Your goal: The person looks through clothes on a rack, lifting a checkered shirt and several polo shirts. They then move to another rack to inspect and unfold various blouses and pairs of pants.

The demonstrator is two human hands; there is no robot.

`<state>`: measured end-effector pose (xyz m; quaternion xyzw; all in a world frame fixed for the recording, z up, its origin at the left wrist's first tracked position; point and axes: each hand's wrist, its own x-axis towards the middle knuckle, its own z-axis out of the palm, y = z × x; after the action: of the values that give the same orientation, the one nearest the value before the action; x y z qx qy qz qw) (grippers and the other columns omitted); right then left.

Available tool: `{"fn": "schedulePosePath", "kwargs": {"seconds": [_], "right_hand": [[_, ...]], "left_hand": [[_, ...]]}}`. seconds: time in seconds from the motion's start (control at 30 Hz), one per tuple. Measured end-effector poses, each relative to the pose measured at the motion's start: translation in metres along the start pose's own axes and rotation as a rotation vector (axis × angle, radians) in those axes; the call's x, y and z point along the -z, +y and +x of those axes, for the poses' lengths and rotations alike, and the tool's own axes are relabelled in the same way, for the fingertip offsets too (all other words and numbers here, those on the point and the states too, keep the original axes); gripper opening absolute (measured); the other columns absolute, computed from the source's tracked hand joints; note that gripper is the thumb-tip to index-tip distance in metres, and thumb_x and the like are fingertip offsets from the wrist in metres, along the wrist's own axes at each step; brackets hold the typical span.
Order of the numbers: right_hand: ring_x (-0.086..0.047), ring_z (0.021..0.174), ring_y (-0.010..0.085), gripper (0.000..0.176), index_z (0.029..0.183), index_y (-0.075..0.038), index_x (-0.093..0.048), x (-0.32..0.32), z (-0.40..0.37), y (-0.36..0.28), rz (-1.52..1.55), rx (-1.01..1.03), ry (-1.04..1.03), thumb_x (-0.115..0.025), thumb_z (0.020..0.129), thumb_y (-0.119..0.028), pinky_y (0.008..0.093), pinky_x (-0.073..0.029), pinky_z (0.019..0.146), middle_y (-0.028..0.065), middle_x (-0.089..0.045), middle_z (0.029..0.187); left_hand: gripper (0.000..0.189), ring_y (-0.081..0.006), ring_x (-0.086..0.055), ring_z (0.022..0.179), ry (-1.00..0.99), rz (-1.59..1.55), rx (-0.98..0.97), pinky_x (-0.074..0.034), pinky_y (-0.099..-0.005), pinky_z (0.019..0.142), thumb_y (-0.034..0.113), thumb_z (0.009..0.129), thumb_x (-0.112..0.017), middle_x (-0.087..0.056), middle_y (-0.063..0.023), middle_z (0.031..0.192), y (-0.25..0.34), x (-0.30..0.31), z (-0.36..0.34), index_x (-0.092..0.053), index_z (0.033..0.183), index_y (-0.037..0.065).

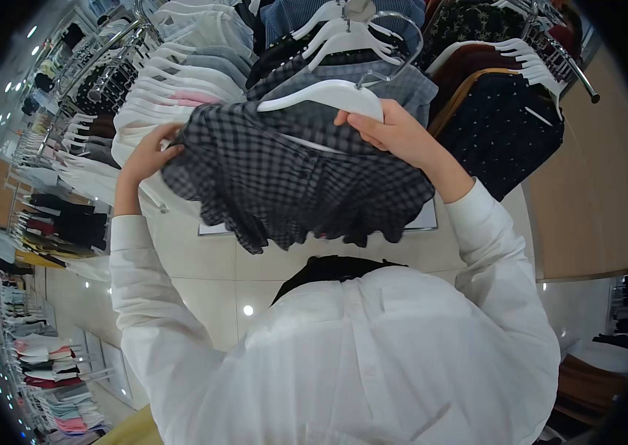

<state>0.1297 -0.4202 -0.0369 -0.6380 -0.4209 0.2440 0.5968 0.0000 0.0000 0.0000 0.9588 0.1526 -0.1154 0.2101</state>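
Note:
A dark grey and black checked shirt [254, 170] spreads out in front of me, its ruffled lower edge hanging above the floor. My left hand [152, 153] pinches the shirt at its left shoulder. The white hanger [321, 95] shows its left arm and middle above the neckline, with the left end going into the garment. Around the hanger's right end my right hand [392, 135] is closed, thumb on top, and the shirt's right side has dropped below that hand. A metal hook rises from the hanger's middle, close to the curved rail end.
Behind the shirt, a rail [403, 37] carries patterned shirts on white hangers. White and grey tops [173, 96] hang to the left. Dark dotted garments [503, 126] hang right, near a protruding rail end [593, 96] and a wooden panel [588, 185]. More clothes racks stand far left.

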Motion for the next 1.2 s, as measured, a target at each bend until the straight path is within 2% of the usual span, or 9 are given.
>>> {"fn": "schedulePosePath", "kwargs": {"seconds": [0.07,0.2,0.3,0.33,0.5,0.63,0.77,0.9,1.2], "right_hand": [[-0.032,0.049,0.0028,0.023,0.093,-0.008,-0.062,-0.008,-0.002,-0.009,-0.066,0.021,0.002,-0.055,0.087,-0.029,0.0203,-0.027,0.046,-0.0062,-0.040,0.057],[-0.030,0.046,0.0014,0.023,0.095,-0.005,-0.060,-0.005,-0.002,-0.006,-0.122,0.019,-0.064,-0.052,0.089,-0.025,0.0188,-0.023,0.042,-0.0066,-0.040,0.056],[-0.031,0.046,0.0017,0.023,0.094,-0.005,-0.060,0.003,-0.003,-0.005,-0.229,0.047,0.016,-0.050,0.090,-0.025,0.0189,-0.025,0.043,-0.0061,-0.042,0.056],[-0.035,0.050,0.0034,0.024,0.094,-0.004,-0.060,0.011,-0.002,0.000,-0.229,0.035,0.035,-0.052,0.089,-0.026,0.0196,-0.029,0.047,-0.0044,-0.044,0.059],[-0.052,0.067,0.0119,0.027,0.098,-0.001,-0.054,0.054,-0.014,0.022,-0.611,0.458,0.262,-0.053,0.087,-0.025,0.0279,-0.042,0.061,0.0009,-0.056,0.070],[-0.056,0.080,0.0273,0.023,0.091,-0.003,-0.052,0.059,-0.052,0.013,-0.918,-0.125,0.302,-0.054,0.086,-0.025,0.0336,-0.044,0.064,0.0107,-0.058,0.088],[-0.054,0.077,0.0334,0.021,0.091,-0.005,-0.052,0.079,-0.060,0.044,-1.218,0.254,0.494,-0.056,0.083,-0.025,0.0363,-0.043,0.063,0.0140,-0.055,0.082],[-0.054,0.069,0.0319,0.024,0.088,-0.004,-0.052,0.083,-0.076,0.048,-1.156,0.359,0.508,-0.062,0.078,-0.024,0.0359,-0.042,0.058,0.0132,-0.052,0.074],[-0.053,0.057,0.0317,0.027,0.072,-0.003,-0.050,0.114,-0.081,0.039,-1.290,0.330,0.603,-0.063,0.076,-0.027,0.0349,-0.039,0.050,0.0147,-0.050,0.060]], "left_hand": [[0.066,-0.0182,-0.041,0.119,0.301,-0.028,-0.508,-0.030,-0.0298,0.099,0.015,0.073,-0.066,-0.044,-0.0108,0.130,0.037,-0.008,-0.017,-0.037,0.131,0.008],[0.053,-0.0265,-0.053,0.105,0.268,0.027,-0.915,-0.040,-0.0335,0.089,0.016,0.074,-0.065,-0.055,-0.0152,0.113,0.127,-0.069,-0.017,-0.045,0.123,0.006],[0.043,-0.0292,-0.059,0.079,0.229,0.180,-0.570,-0.044,-0.0340,0.069,0.018,0.076,-0.064,-0.060,-0.0175,0.087,0.133,-0.083,-0.003,-0.051,0.114,0.003],[0.032,-0.0298,-0.054,0.059,0.272,0.021,-0.650,-0.040,-0.0348,0.056,0.018,0.078,-0.063,-0.057,-0.0164,0.068,0.124,-0.089,0.008,-0.056,0.103,0.000],[0.027,-0.0223,-0.054,0.062,0.374,-0.098,-0.718,-0.042,-0.0294,0.060,0.015,0.079,-0.063,-0.059,-0.0150,0.073,0.109,-0.092,0.021,-0.057,0.100,-0.001],[0.026,-0.0099,-0.050,0.069,0.288,-0.408,-0.665,-0.042,-0.0247,0.065,0.012,0.080,-0.062,-0.059,-0.0067,0.077,0.111,-0.104,0.031,-0.056,0.101,-0.002],[0.028,-0.0068,-0.042,0.067,0.276,-0.448,-0.823,-0.040,-0.0251,0.060,0.009,0.079,-0.062,-0.053,-0.0057,0.073,0.144,-0.132,0.022,-0.051,0.102,-0.002],[0.026,-0.0332,-0.049,0.059,0.115,-0.247,-0.748,-0.038,-0.0360,0.054,0.013,0.077,-0.061,-0.051,-0.0177,0.067,0.177,-0.128,-0.005,-0.050,0.097,0.001],[0.033,-0.0314,-0.055,0.079,0.284,-0.359,-0.886,-0.043,-0.0328,0.071,0.020,0.079,-0.063,-0.057,-0.0176,0.085,0.164,-0.172,0.025,-0.051,0.099,-0.002]]}}
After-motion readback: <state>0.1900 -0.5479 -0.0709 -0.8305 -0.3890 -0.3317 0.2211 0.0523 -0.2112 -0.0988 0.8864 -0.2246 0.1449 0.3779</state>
